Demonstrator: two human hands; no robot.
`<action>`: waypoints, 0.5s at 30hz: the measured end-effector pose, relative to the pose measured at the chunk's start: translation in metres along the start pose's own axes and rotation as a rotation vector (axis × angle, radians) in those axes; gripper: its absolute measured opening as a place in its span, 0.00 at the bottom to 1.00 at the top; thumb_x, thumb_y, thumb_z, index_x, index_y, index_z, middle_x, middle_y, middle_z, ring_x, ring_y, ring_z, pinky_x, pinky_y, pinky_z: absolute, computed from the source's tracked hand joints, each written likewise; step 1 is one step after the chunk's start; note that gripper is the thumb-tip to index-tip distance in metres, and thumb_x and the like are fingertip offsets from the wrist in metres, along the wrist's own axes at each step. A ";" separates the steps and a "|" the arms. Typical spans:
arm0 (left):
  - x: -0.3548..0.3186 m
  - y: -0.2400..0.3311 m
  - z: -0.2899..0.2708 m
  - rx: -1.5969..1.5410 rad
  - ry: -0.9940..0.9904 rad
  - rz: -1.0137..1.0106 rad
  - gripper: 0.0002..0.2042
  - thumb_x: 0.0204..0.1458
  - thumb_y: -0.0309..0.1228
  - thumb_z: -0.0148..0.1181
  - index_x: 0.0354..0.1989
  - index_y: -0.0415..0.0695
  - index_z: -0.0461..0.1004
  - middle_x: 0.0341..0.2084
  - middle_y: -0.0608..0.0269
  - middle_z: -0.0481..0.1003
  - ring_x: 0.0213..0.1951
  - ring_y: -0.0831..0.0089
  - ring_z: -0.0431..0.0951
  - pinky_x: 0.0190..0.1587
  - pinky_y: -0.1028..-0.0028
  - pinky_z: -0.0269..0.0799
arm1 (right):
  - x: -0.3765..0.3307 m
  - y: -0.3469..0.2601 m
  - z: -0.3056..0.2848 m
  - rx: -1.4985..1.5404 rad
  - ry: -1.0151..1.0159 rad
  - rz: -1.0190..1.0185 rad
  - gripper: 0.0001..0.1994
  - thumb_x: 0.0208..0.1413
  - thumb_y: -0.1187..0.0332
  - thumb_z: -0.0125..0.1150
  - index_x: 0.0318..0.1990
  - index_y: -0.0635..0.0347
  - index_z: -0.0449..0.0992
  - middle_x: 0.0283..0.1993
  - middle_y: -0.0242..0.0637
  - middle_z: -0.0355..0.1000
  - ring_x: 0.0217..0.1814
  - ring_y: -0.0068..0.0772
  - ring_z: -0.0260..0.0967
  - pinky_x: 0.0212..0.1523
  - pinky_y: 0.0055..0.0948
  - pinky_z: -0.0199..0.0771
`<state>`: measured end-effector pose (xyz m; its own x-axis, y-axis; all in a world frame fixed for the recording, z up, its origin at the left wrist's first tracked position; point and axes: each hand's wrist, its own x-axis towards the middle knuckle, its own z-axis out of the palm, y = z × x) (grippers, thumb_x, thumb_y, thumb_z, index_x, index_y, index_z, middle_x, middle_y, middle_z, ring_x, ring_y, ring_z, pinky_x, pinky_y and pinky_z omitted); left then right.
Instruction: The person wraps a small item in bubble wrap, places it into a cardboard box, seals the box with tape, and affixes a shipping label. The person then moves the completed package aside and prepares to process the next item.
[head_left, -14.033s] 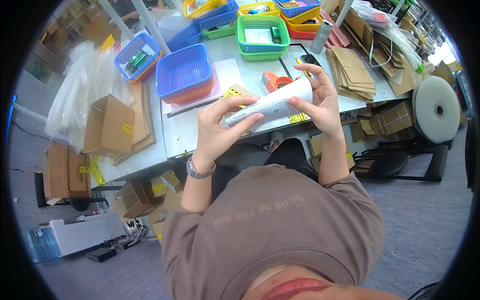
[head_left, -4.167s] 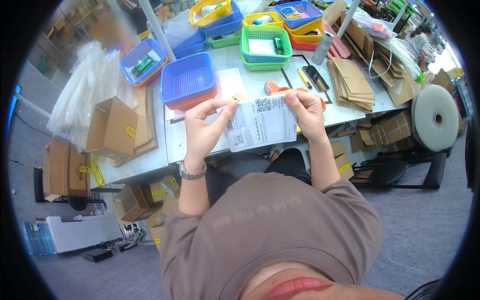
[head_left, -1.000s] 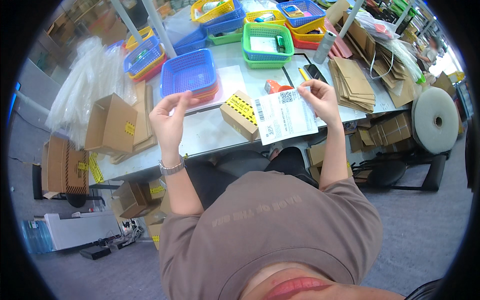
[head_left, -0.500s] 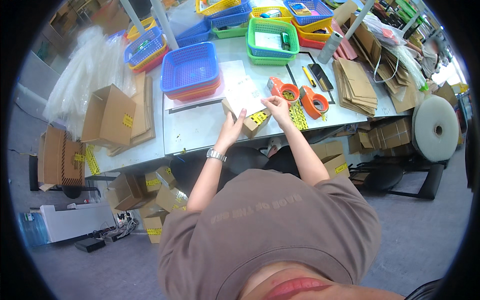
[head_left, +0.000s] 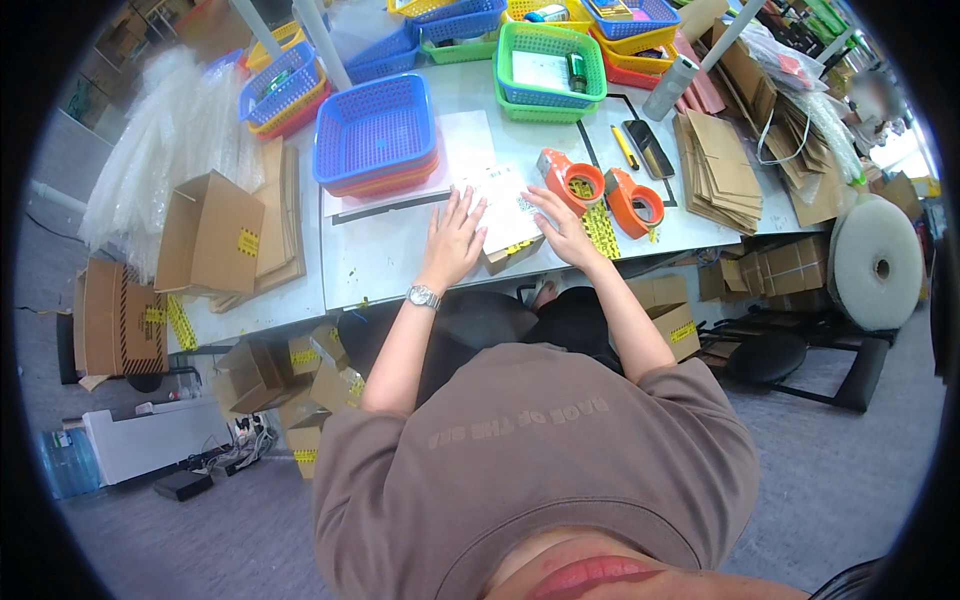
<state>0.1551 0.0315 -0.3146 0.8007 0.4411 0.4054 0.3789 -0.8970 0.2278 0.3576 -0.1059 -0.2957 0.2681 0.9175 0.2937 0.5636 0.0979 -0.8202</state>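
Observation:
A small brown cardboard box (head_left: 512, 254) with yellow tape lies at the front of the grey table (head_left: 380, 255). A white printed label sheet (head_left: 508, 200) lies flat on top of it. My left hand (head_left: 452, 240) rests flat, fingers spread, on the sheet's left side. On its right side lies my right hand (head_left: 563, 225), also flat and pressing. A watch sits on my left wrist. Neither hand grips anything.
Two orange tape dispensers (head_left: 598, 190) stand right of the box. A blue basket (head_left: 375, 135) on a stack sits behind my left hand; green, yellow and blue baskets line the back. Flat cardboard (head_left: 718, 170) lies at right, open boxes (head_left: 208, 235) at left, a bubble-wrap roll (head_left: 877, 265) beside the table.
One second ago my right hand held the label sheet up and my left was raised. The sheet now lies on the box with both hands flat on it.

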 end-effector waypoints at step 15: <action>0.000 -0.011 -0.016 -0.546 -0.056 0.024 0.35 0.45 0.42 0.67 0.62 0.44 0.63 0.68 0.46 0.49 0.68 0.49 0.53 0.66 0.59 0.57 | -0.008 -0.009 0.002 -0.182 -0.115 -0.066 0.23 0.63 0.67 0.46 0.66 0.55 0.61 0.74 0.41 0.48 0.73 0.45 0.50 0.68 0.38 0.55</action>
<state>0.1436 0.0417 -0.3023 0.8352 0.4053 0.3718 0.0762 -0.7548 0.6515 0.3487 -0.1131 -0.2920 0.1412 0.9502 0.2777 0.7117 0.0976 -0.6957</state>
